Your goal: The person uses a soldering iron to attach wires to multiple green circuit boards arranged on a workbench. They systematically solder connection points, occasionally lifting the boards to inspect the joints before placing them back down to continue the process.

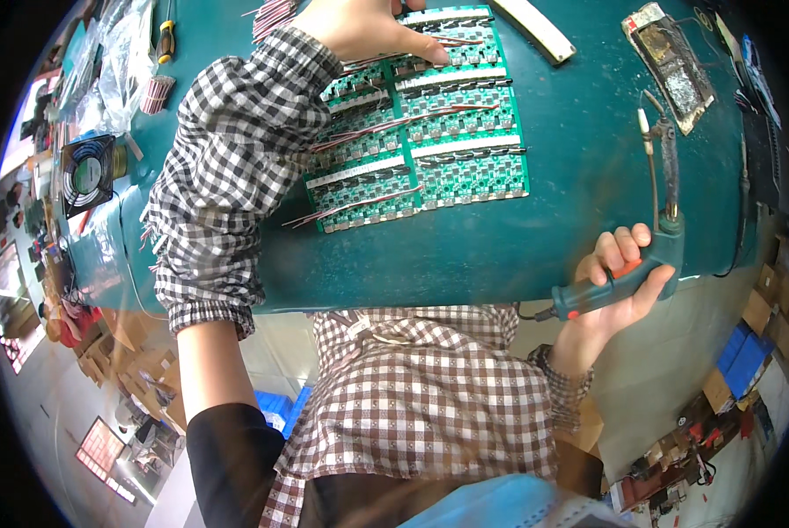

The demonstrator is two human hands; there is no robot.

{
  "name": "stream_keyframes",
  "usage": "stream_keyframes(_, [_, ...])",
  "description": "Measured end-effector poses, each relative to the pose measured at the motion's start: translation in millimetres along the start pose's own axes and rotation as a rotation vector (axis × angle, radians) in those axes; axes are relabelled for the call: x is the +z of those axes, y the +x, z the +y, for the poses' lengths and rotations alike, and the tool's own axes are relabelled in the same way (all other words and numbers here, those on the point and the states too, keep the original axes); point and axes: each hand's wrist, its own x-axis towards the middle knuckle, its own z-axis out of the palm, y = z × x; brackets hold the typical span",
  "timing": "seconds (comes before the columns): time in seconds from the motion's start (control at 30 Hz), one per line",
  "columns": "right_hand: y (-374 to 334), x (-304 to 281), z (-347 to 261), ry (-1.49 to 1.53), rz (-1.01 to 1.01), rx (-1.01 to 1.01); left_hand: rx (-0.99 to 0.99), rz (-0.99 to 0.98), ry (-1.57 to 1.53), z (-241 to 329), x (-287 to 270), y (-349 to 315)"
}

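My left hand (pixel 366 28) reaches across the panel of green circuit boards (pixel 469 180) to its far end. Its thumb lies stretched over the boards beside some thin red and black wires (pixel 460 40), apart from the fingertip that shows; the other fingers are mostly cut off by the top edge. More wire strands (pixel 451 111) lie across the rows of small components, between white strips. At the right, my right hand (pixel 619 273) is wrapped round the green handle of a soldering gun (pixel 667 238). The gun's tip points away from me, with a thin feed tube beside it.
A worn soldering-iron stand or tray (pixel 671 70) lies at the far right. Beyond the boards is a long whitish bar (pixel 535 31). Leftward are a small black fan (pixel 88 174), a screwdriver (pixel 165 40), a wire bundle (pixel 157 94) and clear plastic bags (pixel 126 66).
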Motion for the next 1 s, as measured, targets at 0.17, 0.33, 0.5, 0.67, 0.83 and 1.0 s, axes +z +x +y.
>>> stream_keyframes(0.17, [1.3,-0.9,2.1,0.117,-0.031,-0.002,0.062,0.086,-0.046,1.0,-4.6,-7.7])
stream_keyframes(0.33, [4.5,-0.1,-15.0,0.275,-0.039,-0.018,-0.091,-0.028,-0.929,25.2,-14.3,-51.9])
stream_keyframes(0.5, [26.6,23.3,-16.4,0.287,-0.094,-0.17,-0.22,0.251,-1.563,52.2,20.7,-108.4])
stream_keyframes(0.67, [32.1,58.8,-5.2,0.175,-0.268,-0.157,-0.318,0.365,-1.773,58.5,54.0,-139.4])
stream_keyframes(0.83, [20.4,77.3,-2.5,0.068,-0.283,-0.128,-0.282,0.434,-1.83,63.3,62.3,-146.7])
stream_keyframes(1.0, [14.4,77.7,-7.8,0.014,-0.292,-0.209,-0.253,0.427,-1.877,60.7,65.2,-153.2])
